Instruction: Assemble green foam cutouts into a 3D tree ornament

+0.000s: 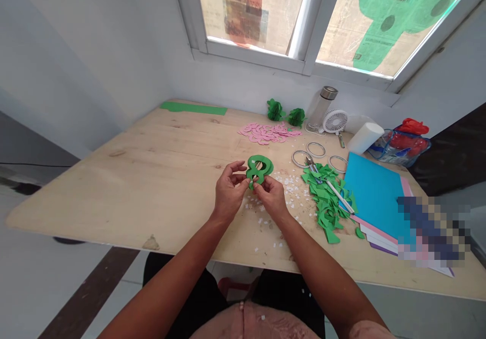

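While left fingers [236, 166] pinch the green cutout [261, 173], right fingers [269, 182] pinch its lower end

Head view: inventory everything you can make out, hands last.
Table: one, tan, middle.
Window: one, white frame, top.
Eight-shaped paper: at least one, green, centre.
Strip: one, green, back left.
Cutouts: many, pink, back centre.
Paper ornaments: two, green, near wall.
Bottle: one, clear, near wall.
Fan: one, white, beside bottle.
Roll: one, white, back right.
Basket: one, blue edges, back right.
Rings: three, silver, right.
Scraps: many, green, right.
Metal tool: one, grey, by scraps.
White rod: at least one, atop scraps.
Bits: many, white, centre.
Sheets: stack, blue topmost, right.
Left hand: one, holding paper.
Right hand: one, holding paper.
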Tool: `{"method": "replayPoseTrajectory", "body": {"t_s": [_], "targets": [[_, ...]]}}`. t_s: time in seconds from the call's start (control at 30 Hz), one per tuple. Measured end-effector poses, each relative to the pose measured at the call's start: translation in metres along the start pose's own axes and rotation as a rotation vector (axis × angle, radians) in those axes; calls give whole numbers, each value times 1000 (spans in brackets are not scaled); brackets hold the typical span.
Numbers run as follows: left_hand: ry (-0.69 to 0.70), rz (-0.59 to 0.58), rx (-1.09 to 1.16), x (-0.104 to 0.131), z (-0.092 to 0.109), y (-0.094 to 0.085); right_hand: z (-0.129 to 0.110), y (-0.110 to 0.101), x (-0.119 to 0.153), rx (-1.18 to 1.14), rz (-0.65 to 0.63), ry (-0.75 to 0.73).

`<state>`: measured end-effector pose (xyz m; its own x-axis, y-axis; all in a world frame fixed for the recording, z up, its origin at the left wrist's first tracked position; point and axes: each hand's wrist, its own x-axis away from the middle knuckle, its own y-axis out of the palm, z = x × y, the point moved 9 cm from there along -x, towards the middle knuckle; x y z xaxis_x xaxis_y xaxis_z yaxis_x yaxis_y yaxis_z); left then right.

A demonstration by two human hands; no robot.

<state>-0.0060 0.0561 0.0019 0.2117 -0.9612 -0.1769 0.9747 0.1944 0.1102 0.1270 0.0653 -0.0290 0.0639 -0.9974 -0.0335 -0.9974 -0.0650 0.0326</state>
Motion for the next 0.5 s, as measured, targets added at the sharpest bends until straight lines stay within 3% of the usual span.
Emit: {"method": "replayPoseTrajectory", "body": {"t_s": [0.5], "targets": [[82, -36, -51, 7, -2, 3, 3, -6, -1, 38, 52, -12]]}}
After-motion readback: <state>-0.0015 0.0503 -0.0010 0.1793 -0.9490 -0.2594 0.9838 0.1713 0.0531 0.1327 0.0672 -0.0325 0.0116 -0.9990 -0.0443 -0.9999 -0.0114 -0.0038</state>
